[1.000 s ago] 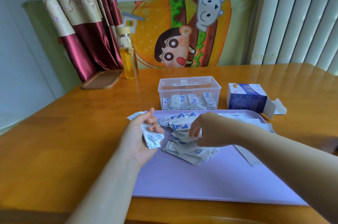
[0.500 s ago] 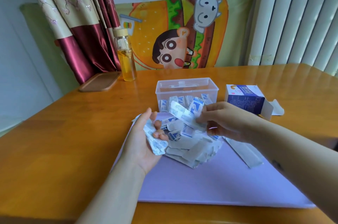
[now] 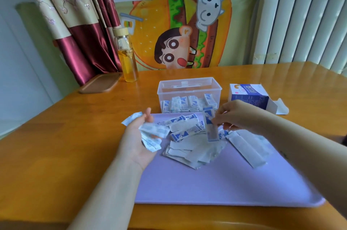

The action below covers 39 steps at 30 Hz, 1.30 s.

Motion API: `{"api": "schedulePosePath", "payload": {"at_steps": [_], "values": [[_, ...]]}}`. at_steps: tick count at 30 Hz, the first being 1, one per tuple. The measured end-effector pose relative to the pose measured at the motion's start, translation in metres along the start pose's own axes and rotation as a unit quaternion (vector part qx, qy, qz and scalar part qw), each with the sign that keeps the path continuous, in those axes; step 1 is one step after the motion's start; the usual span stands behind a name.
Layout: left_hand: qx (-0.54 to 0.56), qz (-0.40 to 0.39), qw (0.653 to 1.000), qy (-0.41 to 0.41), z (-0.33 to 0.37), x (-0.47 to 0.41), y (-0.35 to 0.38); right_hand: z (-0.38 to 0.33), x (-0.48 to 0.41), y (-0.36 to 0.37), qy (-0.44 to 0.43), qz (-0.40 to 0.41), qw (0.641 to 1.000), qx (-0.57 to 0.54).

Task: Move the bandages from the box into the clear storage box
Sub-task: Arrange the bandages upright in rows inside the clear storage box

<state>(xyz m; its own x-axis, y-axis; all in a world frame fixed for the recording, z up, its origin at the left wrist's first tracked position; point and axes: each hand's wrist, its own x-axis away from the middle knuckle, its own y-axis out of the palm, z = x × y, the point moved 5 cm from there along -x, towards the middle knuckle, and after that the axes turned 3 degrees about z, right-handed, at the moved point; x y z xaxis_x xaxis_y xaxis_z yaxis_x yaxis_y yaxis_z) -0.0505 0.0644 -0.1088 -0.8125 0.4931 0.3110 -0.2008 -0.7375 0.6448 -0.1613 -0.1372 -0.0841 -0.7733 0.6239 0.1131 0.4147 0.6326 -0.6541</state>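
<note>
One wrapped bandage (image 3: pixel 211 126) is being pinched upright by the right hand (image 3: pixel 236 115), probably for adding to the small stack (image 3: pixel 152 134) being cupped in the palm-up left hand (image 3: pixel 138 141), so strips are being batched. White-and-blue wrappers are being left as a loose pile (image 3: pixel 189 147) on the purple mat (image 3: pixel 206 182). Upright rows are being kept in the clear storage box (image 3: pixel 187 93). The cardboard box (image 3: pixel 249 98) is being left open on the counter (image 3: pixel 56 145).

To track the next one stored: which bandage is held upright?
The bandage pinched by the right hand, hanging vertically, blue end up. The pile lies flat; those in the left hand are bunched.
</note>
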Motion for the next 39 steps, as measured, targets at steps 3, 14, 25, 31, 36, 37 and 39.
{"api": "schedulePosePath", "payload": {"at_steps": [3, 14, 25, 31, 36, 37, 39], "values": [[0.041, 0.028, 0.999, -0.008, 0.002, -0.007, -0.01, -0.008, -0.003, -0.009, -0.113, 0.138, 0.976, 0.128], [0.046, -0.02, 0.998, -0.05, -0.001, -0.014, -0.01, -0.06, 0.014, 0.078, -0.254, -0.112, 0.895, 0.35], [0.07, 0.005, 0.997, -0.044, -0.005, -0.008, -0.019, -0.053, 0.006, 0.047, -0.21, 0.023, 0.975, 0.069], [0.057, -0.079, 0.991, -0.087, -0.015, -0.003, 0.0, -0.061, 0.018, 0.055, -0.111, -0.074, 0.961, -0.244], [-0.007, -0.129, 0.987, -0.098, -0.024, 0.011, 0.016, -0.067, 0.029, 0.071, -0.193, 0.048, 0.974, -0.112], [0.001, -0.121, 0.988, -0.096, -0.024, 0.012, 0.017, -0.068, 0.031, 0.067, -0.216, 0.074, 0.969, -0.092], [0.028, -0.099, 0.988, -0.114, -0.027, 0.01, 0.014, -0.072, 0.039, 0.057, -0.272, 0.043, 0.96, -0.054]]}}
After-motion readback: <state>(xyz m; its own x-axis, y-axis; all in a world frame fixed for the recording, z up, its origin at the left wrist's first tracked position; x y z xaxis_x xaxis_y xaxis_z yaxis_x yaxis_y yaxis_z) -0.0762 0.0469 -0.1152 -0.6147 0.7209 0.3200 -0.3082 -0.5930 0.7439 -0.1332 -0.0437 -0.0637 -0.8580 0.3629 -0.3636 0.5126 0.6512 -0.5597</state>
